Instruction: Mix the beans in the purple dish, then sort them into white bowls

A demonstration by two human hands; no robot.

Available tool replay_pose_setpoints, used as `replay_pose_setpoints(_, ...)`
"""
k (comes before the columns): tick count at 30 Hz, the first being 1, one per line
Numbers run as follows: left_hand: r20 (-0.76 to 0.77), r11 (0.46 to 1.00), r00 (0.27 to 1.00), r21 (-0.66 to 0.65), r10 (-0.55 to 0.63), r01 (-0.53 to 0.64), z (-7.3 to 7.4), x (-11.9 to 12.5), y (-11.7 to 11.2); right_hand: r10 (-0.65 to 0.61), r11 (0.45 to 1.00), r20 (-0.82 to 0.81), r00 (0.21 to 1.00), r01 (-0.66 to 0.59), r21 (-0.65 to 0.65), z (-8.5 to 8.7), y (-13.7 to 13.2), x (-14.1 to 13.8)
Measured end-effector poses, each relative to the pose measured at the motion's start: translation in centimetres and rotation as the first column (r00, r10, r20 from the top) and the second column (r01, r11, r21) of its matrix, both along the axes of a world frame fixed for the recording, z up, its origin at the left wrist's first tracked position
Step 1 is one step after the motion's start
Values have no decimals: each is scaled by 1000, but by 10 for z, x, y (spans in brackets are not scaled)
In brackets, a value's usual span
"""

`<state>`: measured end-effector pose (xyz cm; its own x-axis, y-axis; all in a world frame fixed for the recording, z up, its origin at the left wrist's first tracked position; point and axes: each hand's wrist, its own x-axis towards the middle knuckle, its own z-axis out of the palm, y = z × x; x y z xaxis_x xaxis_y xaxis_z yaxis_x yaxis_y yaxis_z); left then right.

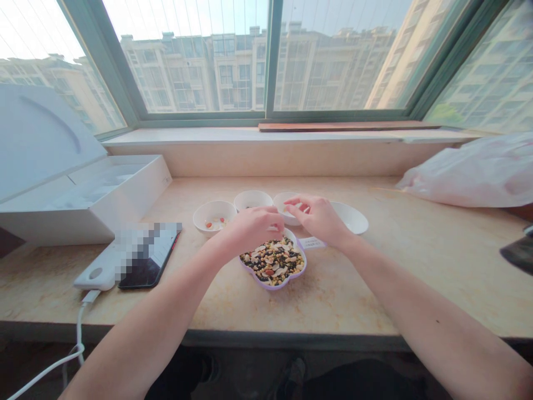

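The left hand (250,229) curves over the far edge of a lilac-rimmed scalloped plate (304,261), its fingers drawn narrow; whether they hold anything cannot be told. The right hand (320,220) pinches its fingertips (290,204) close together just beside a small white bowl (287,215), any held piece hidden. The plate, heaped with mixed beans and nuts (272,261), sits near the front edge of the worktop (353,289). Two more white bowls (214,216) (252,199) stand beyond it, the left one holding red and pale bits.
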<state>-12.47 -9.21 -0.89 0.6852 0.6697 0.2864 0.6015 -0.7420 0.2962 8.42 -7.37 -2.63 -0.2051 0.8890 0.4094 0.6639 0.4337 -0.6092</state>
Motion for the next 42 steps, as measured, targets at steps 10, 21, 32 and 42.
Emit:
replay_pose_setpoints(10,190,970,969,156,158,-189,-5,0,6,204,743,-466,861,-446,-499,5,-14,-12)
replay_pose_setpoints(21,122,975,969,24,217,-221,-1,6,-4,70,984,-169,983,-97,-152,4,-5,-1)
replay_pose_setpoints(32,-257,966,940,-185,-223,179,0,14,-16,-232,969,244,942,203,141,-8,13,14)
replay_pose_setpoints(42,-232,962,941,-176,-245,207,-5,16,-14,-214,972,204,955,186,146,-12,15,14)
